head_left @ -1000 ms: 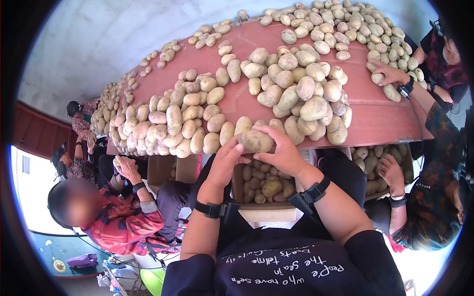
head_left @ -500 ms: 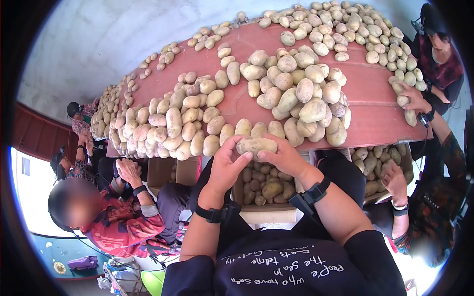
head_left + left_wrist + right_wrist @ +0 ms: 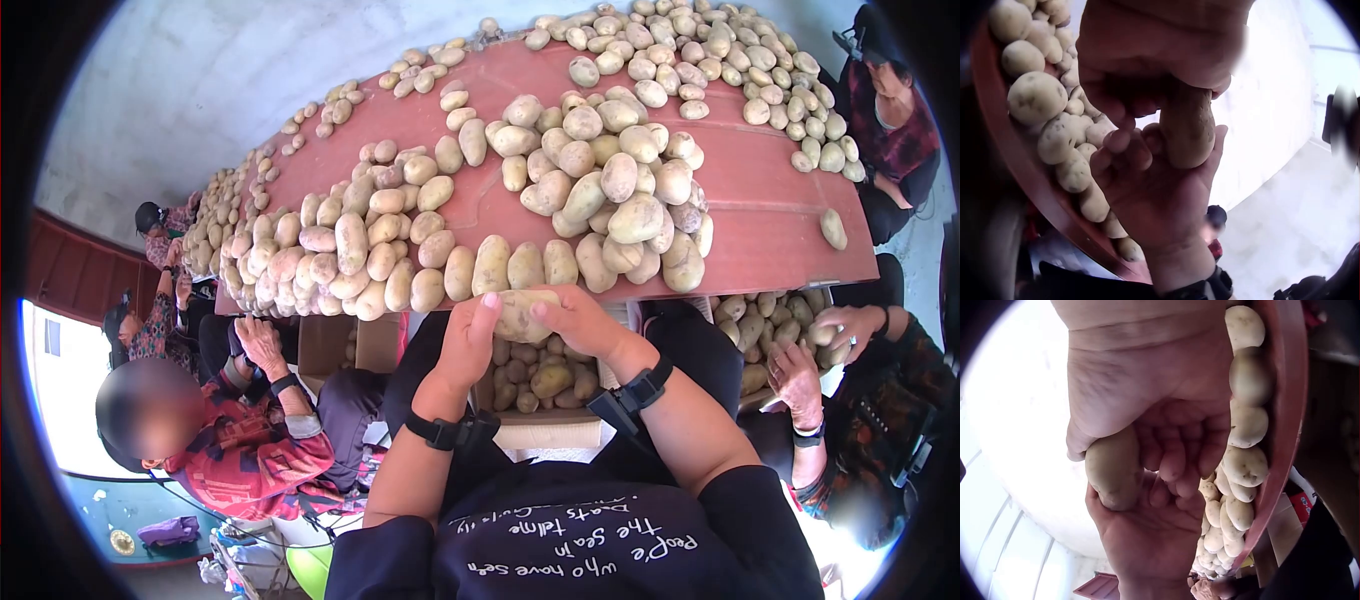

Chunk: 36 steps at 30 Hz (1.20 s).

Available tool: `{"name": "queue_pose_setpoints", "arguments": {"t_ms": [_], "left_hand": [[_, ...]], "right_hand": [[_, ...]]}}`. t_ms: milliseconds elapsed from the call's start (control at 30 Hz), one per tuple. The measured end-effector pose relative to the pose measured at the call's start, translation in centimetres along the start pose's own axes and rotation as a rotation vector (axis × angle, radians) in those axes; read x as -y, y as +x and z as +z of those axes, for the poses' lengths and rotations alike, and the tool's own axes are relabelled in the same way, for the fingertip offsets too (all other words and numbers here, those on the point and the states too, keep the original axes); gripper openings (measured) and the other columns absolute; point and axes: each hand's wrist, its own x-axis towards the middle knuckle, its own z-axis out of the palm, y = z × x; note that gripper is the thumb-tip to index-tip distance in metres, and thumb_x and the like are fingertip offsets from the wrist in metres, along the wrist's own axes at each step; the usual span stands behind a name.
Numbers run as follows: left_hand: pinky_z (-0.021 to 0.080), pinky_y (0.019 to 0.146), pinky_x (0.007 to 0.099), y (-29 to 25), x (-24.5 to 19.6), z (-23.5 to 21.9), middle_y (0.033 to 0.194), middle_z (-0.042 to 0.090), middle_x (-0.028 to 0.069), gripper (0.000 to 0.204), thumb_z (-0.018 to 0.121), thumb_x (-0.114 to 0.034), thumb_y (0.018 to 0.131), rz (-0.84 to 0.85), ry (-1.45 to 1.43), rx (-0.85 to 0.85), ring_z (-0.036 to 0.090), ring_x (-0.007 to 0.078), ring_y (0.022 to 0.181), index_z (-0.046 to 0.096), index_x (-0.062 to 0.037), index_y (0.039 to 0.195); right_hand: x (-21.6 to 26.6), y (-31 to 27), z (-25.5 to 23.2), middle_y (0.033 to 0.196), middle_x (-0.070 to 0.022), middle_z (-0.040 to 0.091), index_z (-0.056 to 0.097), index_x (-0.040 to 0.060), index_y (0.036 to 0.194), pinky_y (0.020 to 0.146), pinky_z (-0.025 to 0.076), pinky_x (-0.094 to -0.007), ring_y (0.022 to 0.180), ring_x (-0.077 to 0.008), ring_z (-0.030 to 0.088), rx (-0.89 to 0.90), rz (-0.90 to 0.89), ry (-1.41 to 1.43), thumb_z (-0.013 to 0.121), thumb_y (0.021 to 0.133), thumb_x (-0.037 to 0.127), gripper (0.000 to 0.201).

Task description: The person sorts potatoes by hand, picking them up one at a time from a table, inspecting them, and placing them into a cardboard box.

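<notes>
Both hands hold one long potato (image 3: pixel 522 315) between them, just off the table's near edge in the head view. Its left end is gripped by the left hand (image 3: pixel 464 345), its right end by the right hand (image 3: pixel 590 322), thumbs on the near side. In the left wrist view the left hand (image 3: pixel 1154 44) is at the top, with the potato (image 3: pixel 1188 134) reaching down to the right hand (image 3: pixel 1166 200). The right wrist view has the right hand (image 3: pixel 1147 369) above the potato (image 3: pixel 1113 469) and the left hand (image 3: pixel 1154 544) below, fingers curled.
Potato heaps (image 3: pixel 620 190) cover parts of the red table (image 3: pixel 760 220), with a row along its near edge. Below the hands stands a box of potatoes (image 3: pixel 540 375); another box (image 3: pixel 770 330) is at right, where a person's hands (image 3: pixel 800 380) are. Another person (image 3: pixel 250 430) sits at left.
The held potato has turned and dropped slightly, and the thumbs have shifted on it. At right, the neighbour's hand has moved from the table down to the box, leaving one potato near the table's end.
</notes>
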Motion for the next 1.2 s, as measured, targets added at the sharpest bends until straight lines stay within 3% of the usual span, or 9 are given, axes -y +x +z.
{"name": "queue_pose_setpoints", "arguments": {"t_ms": [167,633,933,1133,1200], "left_hand": [[0.048,0.074,0.0285,0.1,0.8,0.0,0.087,0.067,0.0071,0.052,0.035,-0.036,0.102,-0.034,-0.127,0.036,0.059,0.0136,0.078,0.065,0.0058,0.097],[0.048,0.067,0.0282,-0.3,-1.2,0.0,0.08,0.066,0.0091,0.052,0.034,-0.036,0.103,0.03,-0.185,0.187,0.059,0.0151,0.068,0.064,0.0046,0.098],[0.046,0.067,0.0283,-0.4,-1.2,0.1,0.082,0.066,0.0069,0.056,0.036,-0.046,0.101,0.061,-0.137,0.031,0.058,0.0125,0.072,0.063,0.0032,0.095],[0.046,0.067,0.0273,-0.5,-2.6,0.7,0.083,0.067,0.0075,0.053,0.043,-0.046,0.099,0.219,-0.025,0.089,0.058,0.012,0.072,0.06,0.0037,0.102],[0.047,0.065,0.0264,-0.5,-2.6,0.7,0.083,0.067,0.0089,0.05,0.044,-0.044,0.099,0.181,-0.016,0.085,0.059,0.0125,0.069,0.06,0.004,0.102]], "right_hand": [[0.4,0.0,0.1,0.087,-0.0016,0.061,0.066,0.002,0.107,0.067,0.048,-0.0256,0.076,-0.0105,0.056,0.002,0.047,0.03,0.052,0.096,0.044,0.045],[0.5,-0.1,0.2,0.082,-0.0078,0.066,0.065,0.0008,0.101,0.067,0.048,-0.0266,0.071,-0.0144,0.061,0.106,0.067,0.162,0.044,0.098,0.048,0.052],[0.1,0.4,0.2,0.081,-0.0067,0.066,0.065,0.0031,0.097,0.065,0.043,-0.0235,0.068,-0.0117,0.057,0.011,0.067,0.197,0.037,0.098,0.054,0.058],[0.2,0.4,-0.1,0.078,-0.0053,0.066,0.065,0.0046,0.096,0.063,0.042,-0.0222,0.068,-0.0094,0.054,0.024,0.026,0.169,0.036,0.097,0.056,0.059],[0.3,0.1,-0.1,0.075,-0.0045,0.066,0.065,0.0051,0.094,0.062,0.041,-0.022,0.067,-0.0092,0.054,0.043,0.029,0.134,0.035,0.097,0.056,0.059]]}}
